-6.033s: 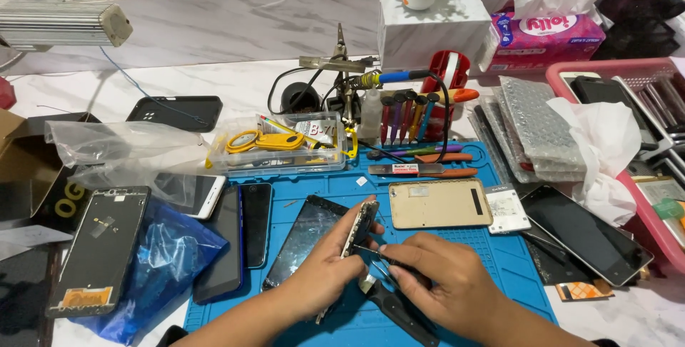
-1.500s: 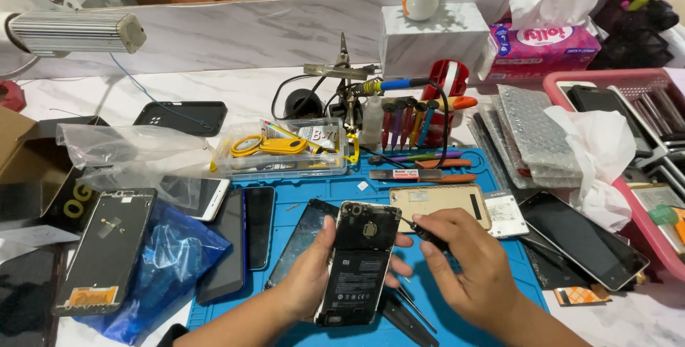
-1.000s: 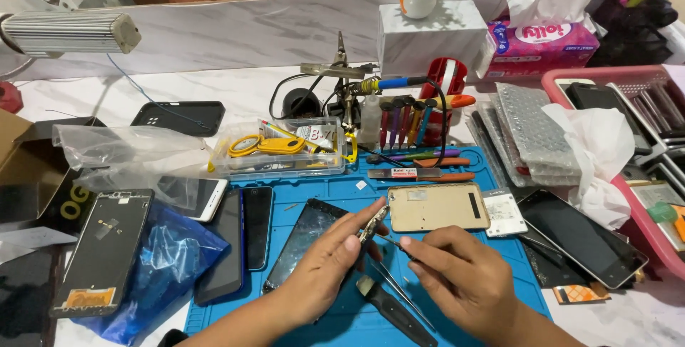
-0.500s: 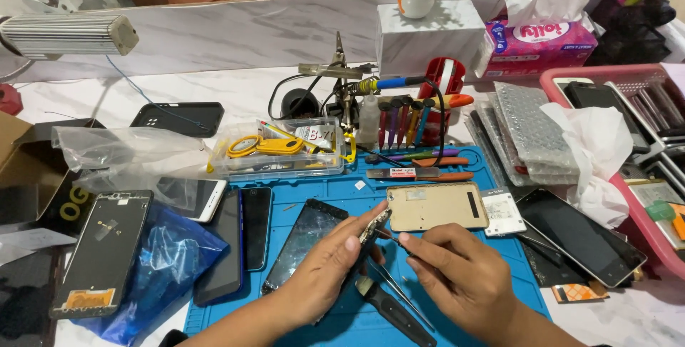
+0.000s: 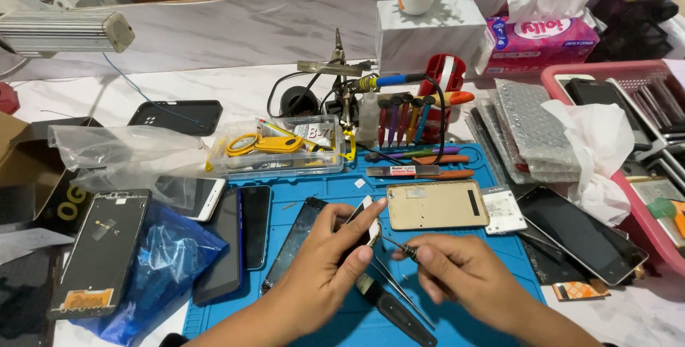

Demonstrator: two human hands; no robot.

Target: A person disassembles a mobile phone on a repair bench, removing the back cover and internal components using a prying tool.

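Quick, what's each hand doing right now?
Left hand: closed on a phone held edge-up.
Right hand: closed on a small screwdriver.

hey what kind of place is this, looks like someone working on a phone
Most likely a phone repair bench. The left hand holds an opened phone on edge over a blue repair mat while the right hand brings a small screwdriver to it, with a screwdriver rack behind.
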